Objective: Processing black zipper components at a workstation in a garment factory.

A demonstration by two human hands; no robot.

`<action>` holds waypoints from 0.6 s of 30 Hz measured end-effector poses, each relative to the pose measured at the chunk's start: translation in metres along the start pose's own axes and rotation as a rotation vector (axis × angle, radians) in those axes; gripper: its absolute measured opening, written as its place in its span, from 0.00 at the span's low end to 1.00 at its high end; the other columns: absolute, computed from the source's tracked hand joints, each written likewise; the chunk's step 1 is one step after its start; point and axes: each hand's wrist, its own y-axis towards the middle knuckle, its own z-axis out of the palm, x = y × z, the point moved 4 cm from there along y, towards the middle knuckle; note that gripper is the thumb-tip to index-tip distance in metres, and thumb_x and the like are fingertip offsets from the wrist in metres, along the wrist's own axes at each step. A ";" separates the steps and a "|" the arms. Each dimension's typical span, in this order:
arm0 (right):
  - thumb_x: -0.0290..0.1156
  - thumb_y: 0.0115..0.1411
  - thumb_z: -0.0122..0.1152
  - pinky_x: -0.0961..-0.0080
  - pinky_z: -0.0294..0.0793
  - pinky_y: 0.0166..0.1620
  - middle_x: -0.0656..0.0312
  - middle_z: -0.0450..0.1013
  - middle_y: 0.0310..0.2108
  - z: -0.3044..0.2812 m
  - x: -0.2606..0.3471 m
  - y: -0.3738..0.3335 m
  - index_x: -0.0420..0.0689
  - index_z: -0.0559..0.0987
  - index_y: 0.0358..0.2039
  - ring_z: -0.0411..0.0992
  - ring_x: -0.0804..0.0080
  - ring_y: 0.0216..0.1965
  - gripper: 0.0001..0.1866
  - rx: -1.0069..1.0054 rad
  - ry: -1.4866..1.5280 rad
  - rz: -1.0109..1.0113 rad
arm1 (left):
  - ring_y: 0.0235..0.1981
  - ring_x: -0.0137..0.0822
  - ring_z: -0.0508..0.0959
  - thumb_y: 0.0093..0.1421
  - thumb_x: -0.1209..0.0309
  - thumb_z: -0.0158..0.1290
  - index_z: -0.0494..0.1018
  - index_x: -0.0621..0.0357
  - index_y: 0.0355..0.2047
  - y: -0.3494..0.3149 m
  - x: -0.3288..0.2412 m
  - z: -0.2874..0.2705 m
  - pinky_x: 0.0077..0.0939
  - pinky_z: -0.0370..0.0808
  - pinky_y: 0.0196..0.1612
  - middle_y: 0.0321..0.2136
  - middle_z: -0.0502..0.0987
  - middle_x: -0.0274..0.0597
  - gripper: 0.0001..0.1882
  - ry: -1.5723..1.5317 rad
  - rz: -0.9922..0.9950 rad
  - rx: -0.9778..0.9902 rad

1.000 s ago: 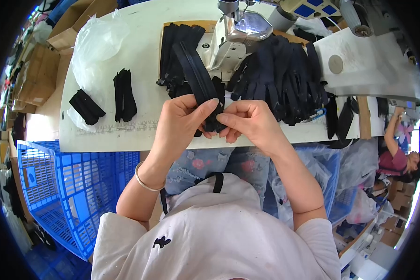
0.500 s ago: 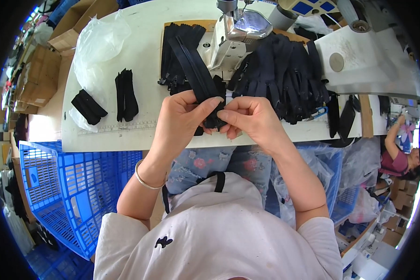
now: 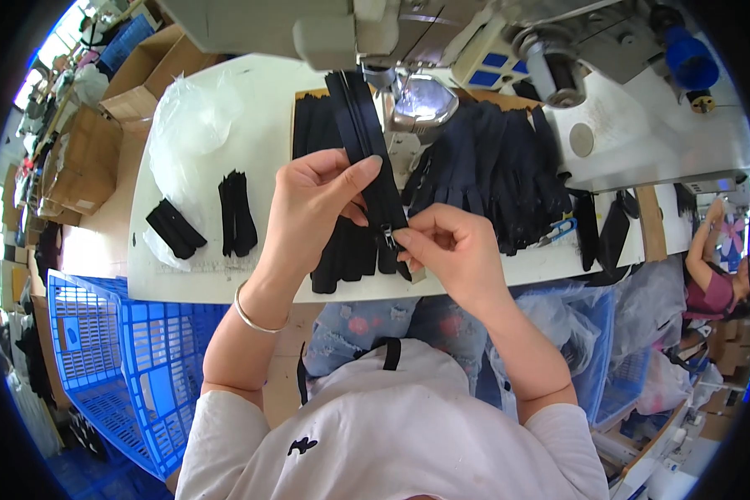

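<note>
A long black zipper [image 3: 383,193] is stretched between my hands above the table's front edge, its upper end rising toward the sewing machine. My left hand [image 3: 315,200] pinches it partway along, thumb on top. At its lower end my right hand [image 3: 462,254] closes thumb and fingers beside a shiny metal slider [image 3: 387,233]. Behind and below lie more black zippers [image 3: 342,260], partly covered by my left hand. To the right, a thick pile of dark zippers [image 3: 496,167] spreads over the machine bed.
The sewing machine [image 3: 425,104] stands just beyond my hands. Two black bundles [image 3: 238,217] and a clear plastic bag [image 3: 187,125] lie on the table's left. Blue-handled snips [image 3: 561,228] rest by the right pile. A blue crate [image 3: 129,333] stands at lower left; another person [image 3: 712,279] is far right.
The view has tilted, bringing more of the machine into sight. The zipper's lower end now hangs straighter with its slider showing, and my right hand has moved lower along it.
</note>
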 end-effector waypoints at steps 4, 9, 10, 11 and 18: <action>0.27 0.57 0.62 0.87 0.68 0.25 0.63 0.76 0.21 -0.003 0.010 -0.006 0.37 0.78 0.28 0.72 0.84 0.22 0.06 -0.048 -0.096 -0.069 | 0.17 0.21 0.73 0.61 0.69 0.55 0.74 0.63 0.25 0.006 -0.003 0.008 0.15 0.72 0.20 0.19 0.75 0.34 0.11 -0.113 -0.042 0.070; 0.27 0.57 0.62 0.87 0.68 0.25 0.63 0.76 0.20 -0.004 0.006 -0.004 0.37 0.78 0.28 0.72 0.84 0.21 0.06 -0.084 -0.044 -0.082 | 0.17 0.20 0.73 0.59 0.67 0.58 0.75 0.60 0.23 0.014 0.000 0.012 0.14 0.71 0.19 0.18 0.74 0.32 0.11 -0.206 -0.085 0.105; 0.27 0.57 0.62 0.87 0.68 0.25 0.64 0.76 0.20 -0.004 0.006 -0.004 0.37 0.78 0.28 0.73 0.85 0.21 0.06 -0.089 -0.037 -0.079 | 0.16 0.20 0.73 0.59 0.67 0.57 0.74 0.60 0.22 0.015 0.001 0.013 0.14 0.71 0.19 0.18 0.74 0.31 0.11 -0.216 -0.097 0.098; 0.27 0.57 0.62 0.87 0.68 0.25 0.64 0.76 0.20 -0.003 0.005 -0.004 0.37 0.78 0.28 0.73 0.85 0.21 0.06 -0.094 -0.031 -0.075 | 0.16 0.20 0.73 0.59 0.68 0.57 0.74 0.59 0.22 0.016 0.002 0.014 0.14 0.70 0.18 0.18 0.74 0.31 0.11 -0.226 -0.110 0.091; 0.27 0.57 0.62 0.87 0.69 0.25 0.64 0.76 0.21 0.001 0.012 -0.004 0.37 0.77 0.28 0.73 0.84 0.22 0.06 -0.108 0.030 -0.101 | 0.16 0.21 0.73 0.59 0.67 0.57 0.74 0.58 0.20 0.021 -0.006 0.015 0.15 0.69 0.18 0.18 0.76 0.33 0.12 -0.241 -0.115 0.084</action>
